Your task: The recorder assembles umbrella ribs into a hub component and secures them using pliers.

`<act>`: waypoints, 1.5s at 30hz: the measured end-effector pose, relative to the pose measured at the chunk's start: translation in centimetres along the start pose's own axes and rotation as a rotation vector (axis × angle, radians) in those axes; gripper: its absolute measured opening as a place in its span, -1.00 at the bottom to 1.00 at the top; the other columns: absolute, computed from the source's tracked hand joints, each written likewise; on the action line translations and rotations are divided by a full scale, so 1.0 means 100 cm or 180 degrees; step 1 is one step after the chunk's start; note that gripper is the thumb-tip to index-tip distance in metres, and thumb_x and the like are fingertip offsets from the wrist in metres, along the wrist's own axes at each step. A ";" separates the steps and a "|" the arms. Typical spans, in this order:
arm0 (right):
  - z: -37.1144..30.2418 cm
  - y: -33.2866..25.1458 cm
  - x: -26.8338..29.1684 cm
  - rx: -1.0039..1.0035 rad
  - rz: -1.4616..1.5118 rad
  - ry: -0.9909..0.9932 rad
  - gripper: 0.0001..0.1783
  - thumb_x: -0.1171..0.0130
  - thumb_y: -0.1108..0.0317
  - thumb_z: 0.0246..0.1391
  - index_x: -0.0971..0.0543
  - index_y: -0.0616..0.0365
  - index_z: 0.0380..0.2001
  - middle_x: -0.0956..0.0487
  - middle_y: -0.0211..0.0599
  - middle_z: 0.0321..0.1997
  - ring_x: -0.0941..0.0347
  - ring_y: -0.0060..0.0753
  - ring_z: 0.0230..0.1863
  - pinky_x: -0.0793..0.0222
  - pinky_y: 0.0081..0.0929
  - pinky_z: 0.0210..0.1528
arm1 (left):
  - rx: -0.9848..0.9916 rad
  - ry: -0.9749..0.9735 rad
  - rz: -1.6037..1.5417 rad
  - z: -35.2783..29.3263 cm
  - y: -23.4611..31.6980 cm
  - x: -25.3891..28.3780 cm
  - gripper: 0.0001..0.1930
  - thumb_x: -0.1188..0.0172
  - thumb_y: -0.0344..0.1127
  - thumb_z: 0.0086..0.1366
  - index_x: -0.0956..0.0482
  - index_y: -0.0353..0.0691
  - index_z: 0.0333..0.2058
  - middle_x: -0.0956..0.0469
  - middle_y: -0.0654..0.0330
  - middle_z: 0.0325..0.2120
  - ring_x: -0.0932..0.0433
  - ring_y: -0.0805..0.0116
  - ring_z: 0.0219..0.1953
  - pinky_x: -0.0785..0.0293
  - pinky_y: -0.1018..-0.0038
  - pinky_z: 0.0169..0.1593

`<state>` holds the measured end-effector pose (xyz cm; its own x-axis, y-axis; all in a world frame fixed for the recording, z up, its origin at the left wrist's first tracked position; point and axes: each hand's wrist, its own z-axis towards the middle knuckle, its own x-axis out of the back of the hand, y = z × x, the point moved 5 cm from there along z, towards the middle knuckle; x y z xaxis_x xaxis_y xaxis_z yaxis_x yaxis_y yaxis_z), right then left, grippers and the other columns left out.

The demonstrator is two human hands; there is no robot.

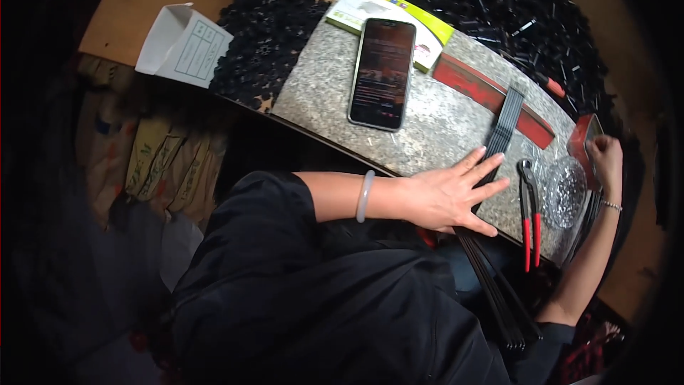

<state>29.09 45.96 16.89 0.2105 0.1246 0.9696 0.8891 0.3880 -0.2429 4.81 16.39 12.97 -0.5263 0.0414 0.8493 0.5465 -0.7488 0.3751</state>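
My left hand (456, 192) lies flat with its fingers spread over a bundle of thin black rods (507, 117), pressing them against the speckled stone slab (306, 103). The rods' near ends hang past the slab's edge over my lap. At the right, my right hand (605, 160) has its fingers curled together beside a small red box (586, 132); anything between them is too small to make out. Pliers with red handles (530, 224) lie between my hands. A clear dish (567, 192) with small shiny pieces stands just left of my right hand.
Under the rods' far end runs a red metal bar (463, 82). A phone (382, 75) leans on a green and white box (420, 25). Piles of small black parts (256, 36) and black pieces with metal pins (491, 0) fill the back. A white carton (182, 46) stands far left.
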 end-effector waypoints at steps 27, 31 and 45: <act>-0.021 -0.038 0.018 0.0414 0.0512 0.1335 -0.82 -0.01 0.33 0.16 -0.48 0.24 -0.32 -0.52 -0.18 -0.47 -0.47 -0.39 -0.43 -0.34 -0.53 -0.31 | 0.0227 -0.0067 0.0103 0.003 -0.001 -0.002 -0.16 -0.36 -0.14 -0.26 -0.29 0.48 0.12 -0.04 -0.11 0.24 0.07 -0.32 0.28 -0.03 -0.21 0.21; -0.022 -0.109 -0.009 0.0460 0.1702 0.0413 -0.80 -0.13 0.31 0.11 -0.57 0.24 -0.30 -0.52 -0.48 -0.48 -0.35 -0.71 -0.44 -0.29 -0.68 -0.37 | 0.0264 -0.0096 0.0164 0.002 -0.002 -0.002 -0.19 -0.33 -0.16 -0.23 -0.31 0.47 0.11 -0.05 -0.11 0.24 0.04 -0.33 0.27 -0.06 -0.21 0.19; 0.004 -0.148 -0.076 0.0585 0.1751 -0.0326 -0.75 -0.15 0.28 0.09 -0.57 0.29 -0.31 -0.60 -0.35 -0.43 -0.43 -0.63 -0.38 -0.36 -0.57 -0.26 | 0.0279 -0.0080 0.0085 0.006 -0.002 -0.001 -0.22 -0.31 -0.19 -0.23 -0.34 0.45 0.10 -0.06 -0.11 0.24 0.02 -0.33 0.26 -0.09 -0.19 0.19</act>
<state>14.18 39.65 13.13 0.5723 0.4366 0.6942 0.5733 0.3922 -0.7193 5.11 16.92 12.99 -0.4948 0.0394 0.8681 0.6156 -0.6892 0.3822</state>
